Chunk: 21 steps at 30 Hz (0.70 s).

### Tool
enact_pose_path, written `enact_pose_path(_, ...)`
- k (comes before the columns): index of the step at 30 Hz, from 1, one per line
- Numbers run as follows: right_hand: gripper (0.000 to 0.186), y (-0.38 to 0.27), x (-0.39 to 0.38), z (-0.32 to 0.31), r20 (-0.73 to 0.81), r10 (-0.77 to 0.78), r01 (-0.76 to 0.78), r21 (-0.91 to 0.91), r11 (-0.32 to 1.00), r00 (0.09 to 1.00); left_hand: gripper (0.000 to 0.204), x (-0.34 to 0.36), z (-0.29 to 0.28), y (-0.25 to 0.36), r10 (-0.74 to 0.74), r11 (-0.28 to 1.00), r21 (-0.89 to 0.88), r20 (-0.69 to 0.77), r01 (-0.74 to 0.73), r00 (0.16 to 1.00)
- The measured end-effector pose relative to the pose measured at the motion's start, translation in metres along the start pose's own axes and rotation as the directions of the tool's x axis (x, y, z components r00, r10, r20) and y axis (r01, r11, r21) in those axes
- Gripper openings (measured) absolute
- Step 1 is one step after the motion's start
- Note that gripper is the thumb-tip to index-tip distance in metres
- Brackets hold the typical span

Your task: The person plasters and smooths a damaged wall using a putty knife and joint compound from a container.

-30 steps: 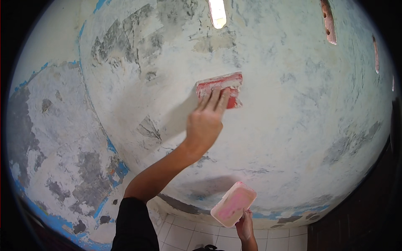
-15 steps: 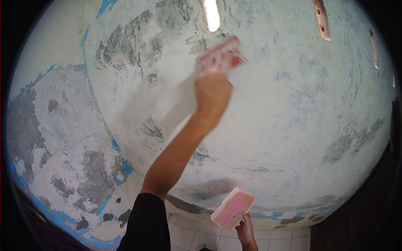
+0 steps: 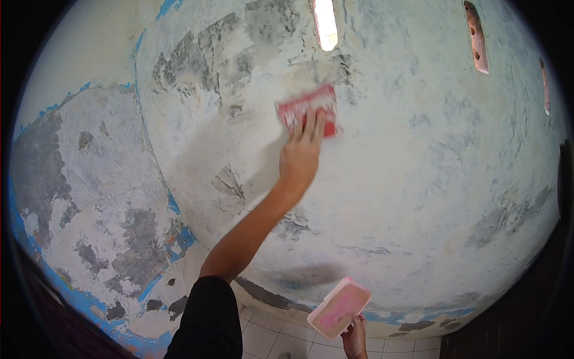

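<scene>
My left hand [image 3: 303,140] is shut on a red flat scraper [image 3: 329,122] smeared with white paste, pressed against the patchy whitewashed wall [image 3: 388,173]; the scraper is slightly blurred. At the bottom centre my right hand [image 3: 354,336] grips a shallow pale pink tray [image 3: 339,306] by its lower right side, tilted, with darker pink smears in it. The tray is held low, in front of the wall's lower part.
An adjoining wall [image 3: 89,215] at the left has grey patches and peeling blue paint. Narrow slots pierce the upper wall, one bright [image 3: 326,23], others showing brick [image 3: 476,37]. A white tiled floor [image 3: 263,338] lies below; a dark area [image 3: 502,320] is at lower right.
My left hand with the scraper moved up the wall, then came partway back down, ending higher than a second ago. The tray in my right hand has shifted slightly right and down in view.
</scene>
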State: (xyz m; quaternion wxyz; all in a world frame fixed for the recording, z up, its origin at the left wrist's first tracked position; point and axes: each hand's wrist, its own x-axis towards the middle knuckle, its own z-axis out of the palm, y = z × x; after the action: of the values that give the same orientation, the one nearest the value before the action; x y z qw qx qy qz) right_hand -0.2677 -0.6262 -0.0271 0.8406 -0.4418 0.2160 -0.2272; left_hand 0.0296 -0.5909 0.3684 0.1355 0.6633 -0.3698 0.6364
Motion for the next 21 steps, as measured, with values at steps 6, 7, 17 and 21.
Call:
enact_pose_path(6, 0.059, -0.01, 0.007, 0.011, -0.035, 0.034, -0.03, 0.12, 0.992, 0.999, 0.07, -0.052, -0.06, 0.004, 0.102, 0.971, -0.231, 0.16, -0.064, 0.982)
enact_pose_path(7, 0.059, -0.009, 0.011, 0.01, -0.039, 0.03, -0.025, 0.122, 0.992, 0.999, 0.071, -0.04, -0.078, 0.001, 0.018, 0.924, -0.376, 0.208, 0.063, 0.978)
enact_pose_path(17, 0.058, -0.002, 0.004, 0.021, 0.031, 0.077, -0.08, 0.128, 0.989, 0.997, 0.067, 0.066, -0.062, -0.033, -0.281, 0.896, -0.363, -0.019, 0.255, 0.959)
enact_pose_path(21, 0.056, 0.01, 0.005, 0.018, 0.033, 0.104, -0.107, 0.126, 0.986, 0.994, 0.061, 0.027, -0.033, 0.026, 0.058, 0.983, -0.171, -0.049, -0.066, 0.997)
